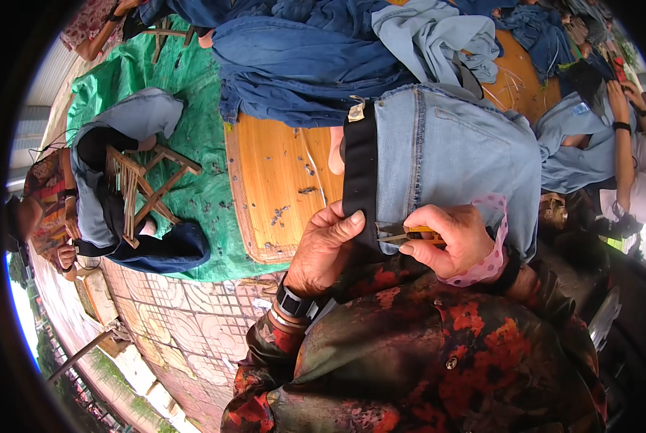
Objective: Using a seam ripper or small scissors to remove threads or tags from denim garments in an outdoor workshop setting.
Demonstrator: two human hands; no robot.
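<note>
A light-blue denim garment (pixel 474 155) with a wide black waistband (pixel 360 169) is spread before the person's body, its upper part reaching up beside the dark-blue denim heap (pixel 301 68). The left hand (pixel 323 242) pinches the waistband between thumb and fingers. The right hand (pixel 449 238) is closed around small yellow snips (pixel 422 233), their metal blades pointing left, close to the seam where band meets denim. A pocket (pixel 474 130) is outlined in stitching on the garment; whether it holds anything cannot be told. A small pale tag (pixel 356 111) sits at the band's far end.

Beyond lies an orange-brown wooden desk (pixel 265 173), strewn with dark scraps and bearing the dark-blue heap and a crumpled pale-blue denim piece (pixel 438 36). To the left, a slatted wooden stool (pixel 126 195) stands on a green tarp (pixel 200 249). At right, a co-worker handles more light-blue denim (pixel 572 155).
</note>
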